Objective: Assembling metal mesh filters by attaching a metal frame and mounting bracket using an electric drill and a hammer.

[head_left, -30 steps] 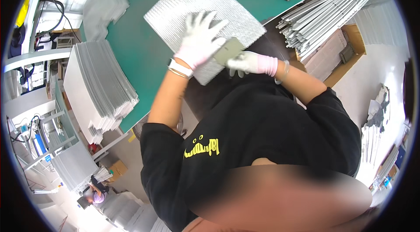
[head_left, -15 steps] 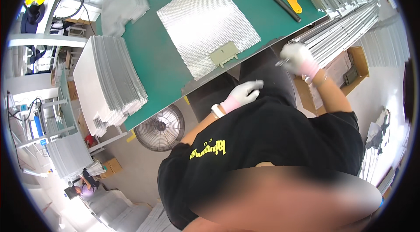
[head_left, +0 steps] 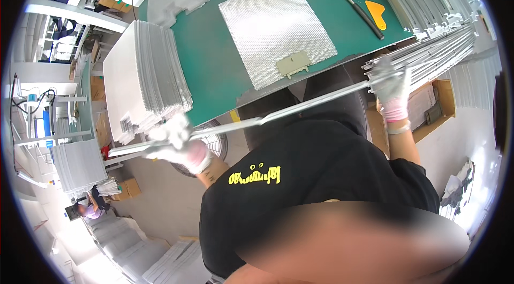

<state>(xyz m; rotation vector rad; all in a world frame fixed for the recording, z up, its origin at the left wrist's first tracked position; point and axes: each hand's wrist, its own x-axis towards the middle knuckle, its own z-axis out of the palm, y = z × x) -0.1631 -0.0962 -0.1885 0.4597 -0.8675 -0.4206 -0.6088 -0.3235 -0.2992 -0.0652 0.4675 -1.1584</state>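
Both gloved hands, left hand [head_left: 174, 142] and right hand [head_left: 390, 83], clamped on long metal strip [head_left: 300, 107] mid-frame; best kept level, clear of table [head_left: 214, 64] edge.

L hand [head_left: 174, 142] & R hand [head_left: 390, 81] grip long metal strip [head_left: 278, 114] by green bench [head_left: 214, 64].

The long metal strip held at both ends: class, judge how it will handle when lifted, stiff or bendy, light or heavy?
The metal strip looks thin and long, so it probably flexes. The left hand and right hand grip opposite ends, suggesting it is awkward one-handed. Likely light.
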